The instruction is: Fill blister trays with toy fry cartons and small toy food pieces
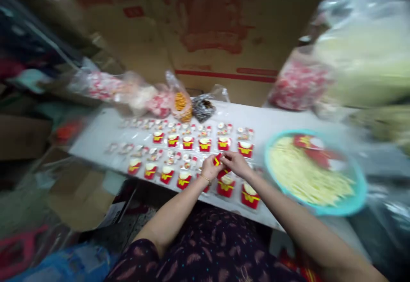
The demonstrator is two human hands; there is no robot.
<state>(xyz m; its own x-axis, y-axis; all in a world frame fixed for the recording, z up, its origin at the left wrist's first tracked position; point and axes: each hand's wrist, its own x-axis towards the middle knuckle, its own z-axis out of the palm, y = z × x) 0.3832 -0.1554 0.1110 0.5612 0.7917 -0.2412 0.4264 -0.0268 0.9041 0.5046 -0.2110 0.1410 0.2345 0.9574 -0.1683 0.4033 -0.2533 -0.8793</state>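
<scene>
Both my hands meet over the front middle of the white table (262, 121). My left hand (210, 168) is closed on a small red fries box (218, 160) with a yellow mark. At the same box, my right hand (235, 163) has its fingers pinched together; whether it grips the box or something small is hidden. Around them, red fries boxes with yellow marks, such as one near the front edge (250, 197), stand in two rows with pale contents. Clear packs of small pieces (245, 133) lie behind each row. My hands cover part of the front row.
To the right, a turquoise basin (360, 196) holds pale strips (297, 175) and flat red pieces (320, 156). Along the back sit bags of yellow pieces (181, 102), dark pieces (203, 109) and pink-and-white pieces (297, 81). Large cardboard (153, 30) stands behind; an opened carton (80, 196) lies lower left.
</scene>
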